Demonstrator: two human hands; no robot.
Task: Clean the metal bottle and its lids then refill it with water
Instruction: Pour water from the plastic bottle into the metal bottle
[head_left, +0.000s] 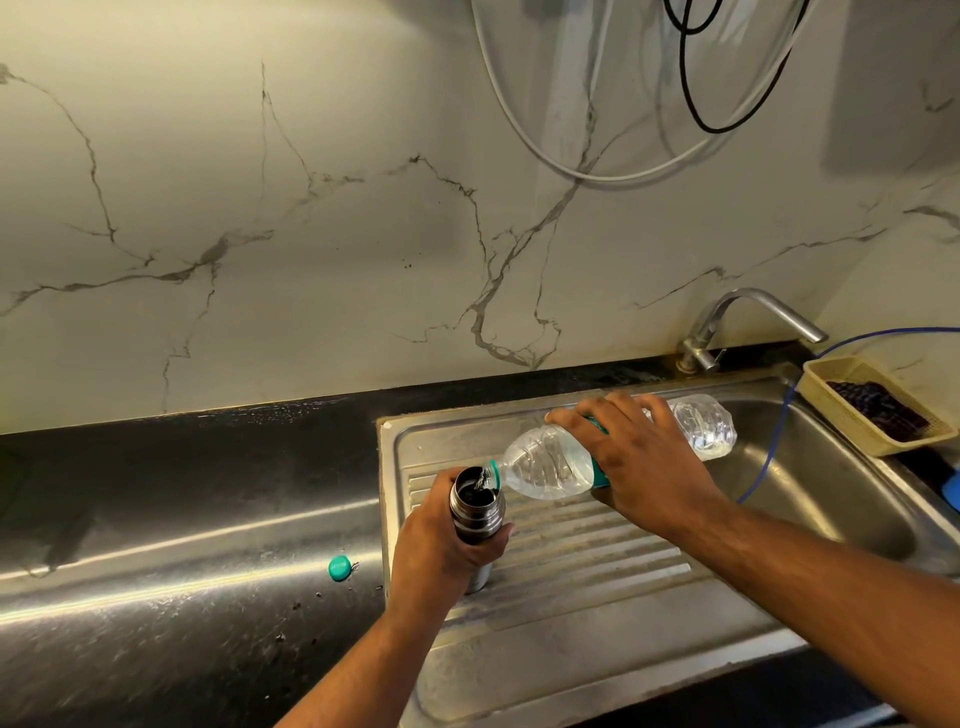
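Observation:
The metal bottle stands upright and uncapped on the ribbed drainboard of the steel sink. My left hand grips its body from the left. My right hand holds a clear plastic water bottle tipped almost flat, neck to the left. Water runs from its teal-ringed mouth into the metal bottle's opening. A small teal cap lies on the black counter to the left. No lid of the metal bottle shows.
The sink basin lies to the right, with a steel tap behind it. A beige basket holding a dark scrubber sits on the sink's right rim. A blue hose runs into the basin. Black counter stretches left.

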